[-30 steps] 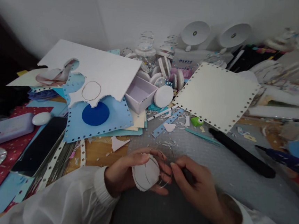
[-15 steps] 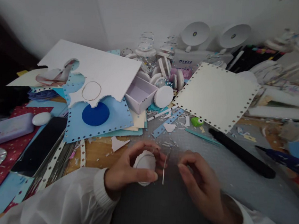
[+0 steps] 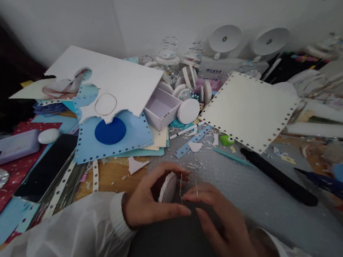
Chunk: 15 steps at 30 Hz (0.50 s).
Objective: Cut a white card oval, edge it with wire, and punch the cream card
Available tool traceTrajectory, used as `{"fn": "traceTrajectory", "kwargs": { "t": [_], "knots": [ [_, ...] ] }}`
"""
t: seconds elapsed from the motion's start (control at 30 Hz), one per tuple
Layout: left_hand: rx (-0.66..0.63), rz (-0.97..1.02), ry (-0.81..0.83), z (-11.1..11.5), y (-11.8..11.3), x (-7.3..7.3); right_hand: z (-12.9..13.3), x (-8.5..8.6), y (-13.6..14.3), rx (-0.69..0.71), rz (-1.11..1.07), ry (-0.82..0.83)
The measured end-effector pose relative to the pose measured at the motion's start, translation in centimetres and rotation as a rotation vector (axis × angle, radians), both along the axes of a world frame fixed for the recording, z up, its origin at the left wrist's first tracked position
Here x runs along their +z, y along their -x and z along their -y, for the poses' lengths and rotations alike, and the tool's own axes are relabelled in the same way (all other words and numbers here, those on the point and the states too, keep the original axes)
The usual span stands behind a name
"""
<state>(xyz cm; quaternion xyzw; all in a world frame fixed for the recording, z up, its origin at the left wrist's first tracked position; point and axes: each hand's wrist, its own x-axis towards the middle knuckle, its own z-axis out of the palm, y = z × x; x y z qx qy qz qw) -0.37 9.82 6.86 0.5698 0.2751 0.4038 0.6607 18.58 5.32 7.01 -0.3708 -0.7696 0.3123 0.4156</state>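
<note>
My left hand [image 3: 153, 199] curves round a round white disc [image 3: 168, 187] with a rough edge, which is tilted nearly on its side in the palm. A thin wire-like strand [image 3: 180, 187] stands upright beside the disc, near the left fingertips. My right hand [image 3: 223, 225] is close on the right, its index finger stretched towards that strand and its thumb apart from it. Another thin pale strand [image 3: 196, 188] crosses the right fingers; whether they grip it is unclear.
Behind the hands lie an open white box [image 3: 162, 109], white discs [image 3: 188, 111], a green frog-like item [image 3: 226, 140] and paper scraps. A black pen-like tool [image 3: 278, 177] is at right, a cream sheet [image 3: 248, 111] behind it. Left are a phone [image 3: 48, 167] and blue card [image 3: 135, 133].
My right hand has moved left, close to my left hand, and its fingers have spread. The white disc has turned more edge-on, and my left thumb has come off its face.
</note>
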Motion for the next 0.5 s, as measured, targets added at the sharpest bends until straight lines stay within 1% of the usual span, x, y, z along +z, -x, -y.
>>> {"fn": "traceTrajectory", "kwargs": {
  "t": [0.17,0.23,0.37,0.5],
  "knots": [
    [-0.069,0.087,0.081,-0.41,0.09,0.12,-0.24,-0.94,-0.2,0.047,0.112,-0.103],
    [-0.108,0.095,0.127,-0.48,0.23,0.0,-0.35,-1.11,-0.2,0.065,0.119,-0.146],
    [-0.156,0.097,0.222,-0.55,0.35,-0.21,-0.58,-0.71,-0.02,0.119,0.075,-0.182],
    [-0.172,0.129,0.274,-0.52,0.2,-0.18,-0.58,-0.26,0.15,0.195,0.072,-0.144]
  ]
}}
